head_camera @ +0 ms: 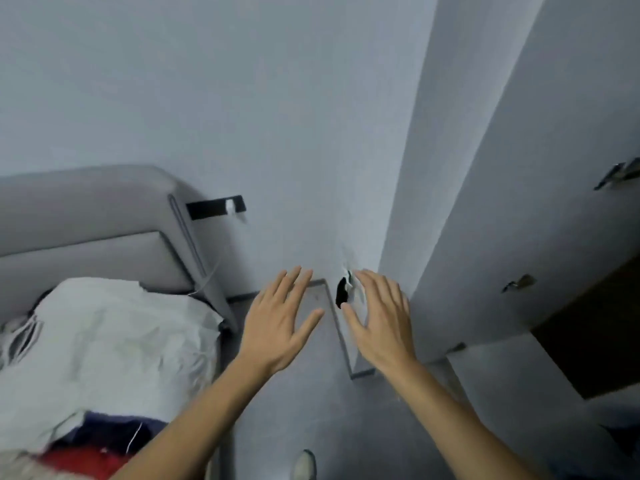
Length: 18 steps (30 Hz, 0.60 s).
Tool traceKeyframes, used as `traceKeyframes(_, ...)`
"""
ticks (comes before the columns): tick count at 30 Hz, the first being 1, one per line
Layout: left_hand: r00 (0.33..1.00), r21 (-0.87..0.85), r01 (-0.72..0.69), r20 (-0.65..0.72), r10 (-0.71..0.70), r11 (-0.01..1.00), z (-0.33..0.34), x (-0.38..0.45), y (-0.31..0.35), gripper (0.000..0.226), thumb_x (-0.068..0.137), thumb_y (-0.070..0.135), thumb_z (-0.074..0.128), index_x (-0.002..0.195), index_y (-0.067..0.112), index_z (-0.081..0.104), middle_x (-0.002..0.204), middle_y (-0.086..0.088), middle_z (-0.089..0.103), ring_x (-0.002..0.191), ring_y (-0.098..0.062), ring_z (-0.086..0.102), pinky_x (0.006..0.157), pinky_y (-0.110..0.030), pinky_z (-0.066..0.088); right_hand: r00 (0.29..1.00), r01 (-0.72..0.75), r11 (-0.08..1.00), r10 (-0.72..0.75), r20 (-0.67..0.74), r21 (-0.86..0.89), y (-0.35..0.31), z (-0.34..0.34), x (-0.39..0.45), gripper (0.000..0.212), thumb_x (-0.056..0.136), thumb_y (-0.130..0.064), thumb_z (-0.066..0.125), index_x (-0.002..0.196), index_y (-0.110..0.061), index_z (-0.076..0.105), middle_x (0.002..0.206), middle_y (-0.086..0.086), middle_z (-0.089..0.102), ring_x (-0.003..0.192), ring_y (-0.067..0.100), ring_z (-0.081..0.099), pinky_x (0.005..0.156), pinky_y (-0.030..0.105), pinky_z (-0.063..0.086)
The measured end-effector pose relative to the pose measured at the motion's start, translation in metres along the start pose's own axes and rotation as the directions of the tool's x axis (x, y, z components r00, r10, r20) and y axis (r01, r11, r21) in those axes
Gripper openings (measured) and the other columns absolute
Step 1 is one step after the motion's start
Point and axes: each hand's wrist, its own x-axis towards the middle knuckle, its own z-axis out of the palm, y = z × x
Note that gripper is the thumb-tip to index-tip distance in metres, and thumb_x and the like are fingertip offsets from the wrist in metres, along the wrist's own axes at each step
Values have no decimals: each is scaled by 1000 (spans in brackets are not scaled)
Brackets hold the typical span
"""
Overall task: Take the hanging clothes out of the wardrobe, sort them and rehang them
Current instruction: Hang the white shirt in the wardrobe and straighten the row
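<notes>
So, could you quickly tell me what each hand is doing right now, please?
Left hand: open, fingers spread, holding nothing.
Right hand: open, fingers spread, holding nothing.

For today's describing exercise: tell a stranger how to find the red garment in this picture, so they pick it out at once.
Start at the bed with the grey headboard on the left. On it lies a heap of clothes, topped by a big white garment. The red garment sits at the heap's near bottom edge, just below a dark navy piece, the only bright red thing there.
</notes>
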Motion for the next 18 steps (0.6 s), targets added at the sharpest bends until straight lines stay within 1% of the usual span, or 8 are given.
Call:
traceKeyframes(3,980,61,185,-81,-180,981,-27,-54,-45,73,104,72,24,166,35,19,172,9,20,160,-14,13,127,-40,24,982,144,988,-150,110,60,-47,37,7,59,99,-54,48,149,-24,47,149,-6,49,140,20,43,116,42,35)
traceKeyframes(6,927,98,360,-149,-344,928,-51,-107,-85,73,103,72,25,165,34,23,172,9,24,159,-15,17,125,-38,26,939,275,958,-287,192,86,-99,75,7,62,99,-57,48,151,-24,46,150,-5,50,138,21,43,115,44,35)
traceKeyframes(9,847,90,512,-219,-485,854,-72,-159,-126,73,103,69,30,164,29,30,170,5,28,158,-19,22,126,-36,22,882,367,917,-397,254,159,-150,111,4,62,99,-57,48,153,-28,43,154,-7,46,141,20,41,117,43,33)
traceKeyframes(12,756,52,629,-273,-594,776,-86,-196,-170,76,101,72,26,164,29,31,170,5,29,158,-20,22,128,-39,22,821,443,871,-489,293,213,-195,149,10,63,98,-58,48,154,-28,43,156,-7,45,143,20,40,118,43,33)
traceKeyframes(15,664,2,718,-304,-683,696,-97,-225,-223,79,100,75,19,165,30,26,171,6,26,159,-18,19,128,-42,23,765,495,838,-546,341,232,-238,193,19,63,100,-58,48,154,-27,43,155,-9,44,143,18,39,117,42,33)
traceKeyframes(18,593,-37,769,-330,-735,638,-111,-245,-270,80,100,75,18,166,30,23,171,6,25,159,-19,18,127,-44,25,715,524,811,-585,384,259,-282,235,29,63,100,-57,49,154,-27,42,155,-8,45,143,18,39,117,44,33)
